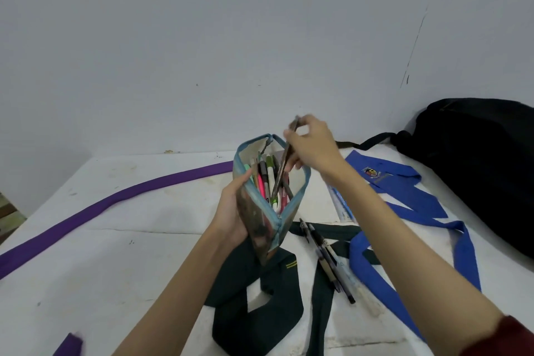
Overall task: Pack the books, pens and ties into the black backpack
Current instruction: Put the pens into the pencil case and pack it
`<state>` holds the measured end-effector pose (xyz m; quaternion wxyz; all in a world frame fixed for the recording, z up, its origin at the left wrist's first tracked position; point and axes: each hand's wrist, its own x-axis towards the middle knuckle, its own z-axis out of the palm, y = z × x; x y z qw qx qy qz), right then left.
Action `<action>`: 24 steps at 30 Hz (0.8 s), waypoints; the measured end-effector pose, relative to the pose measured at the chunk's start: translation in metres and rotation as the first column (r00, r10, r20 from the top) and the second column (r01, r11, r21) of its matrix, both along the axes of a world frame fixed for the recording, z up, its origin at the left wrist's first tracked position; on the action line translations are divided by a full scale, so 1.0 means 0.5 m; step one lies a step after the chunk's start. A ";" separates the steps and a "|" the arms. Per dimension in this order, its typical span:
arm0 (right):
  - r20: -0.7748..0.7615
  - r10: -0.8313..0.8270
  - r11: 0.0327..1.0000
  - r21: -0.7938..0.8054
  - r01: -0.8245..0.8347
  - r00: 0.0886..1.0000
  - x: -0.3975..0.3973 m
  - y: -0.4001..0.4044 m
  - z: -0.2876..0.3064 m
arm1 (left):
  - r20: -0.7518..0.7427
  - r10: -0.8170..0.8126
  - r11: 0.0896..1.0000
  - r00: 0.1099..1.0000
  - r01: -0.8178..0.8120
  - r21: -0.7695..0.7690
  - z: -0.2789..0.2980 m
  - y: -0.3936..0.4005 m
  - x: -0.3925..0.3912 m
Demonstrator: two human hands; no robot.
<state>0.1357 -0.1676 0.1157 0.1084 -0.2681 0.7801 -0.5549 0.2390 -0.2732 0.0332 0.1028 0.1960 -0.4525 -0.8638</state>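
While the left hand is gripping the open pencil case upright above the table's middle, the right hand is pinching a thin pen and slotting it among the others. Loose pens are lying on soft, floppy ties; the black backpack is slumping at the far right edge.

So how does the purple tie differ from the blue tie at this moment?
The purple tie is stretched out in one long curve across the left of the table; the blue tie lies looped and folded over itself on the right, near the black backpack. The blue tie shows a crest; the purple tie looks plain. Both lie on the table, touched by neither hand.
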 end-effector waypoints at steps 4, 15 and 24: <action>-0.070 0.143 0.936 0.334 -0.112 0.987 0.006 -0.027 -0.040 | 0.011 0.000 1.000 1.000 0.000 0.005 -0.002 0.009 0.000; -0.197 -0.217 0.960 0.136 0.246 0.956 -0.039 0.078 -0.085 | -0.013 0.046 0.999 0.999 -0.045 0.022 -0.017 -0.034 0.011; -0.223 0.276 0.549 0.835 0.037 0.935 0.030 0.091 -0.201 | -0.004 0.073 0.996 0.997 -0.073 0.048 -0.027 -0.063 0.015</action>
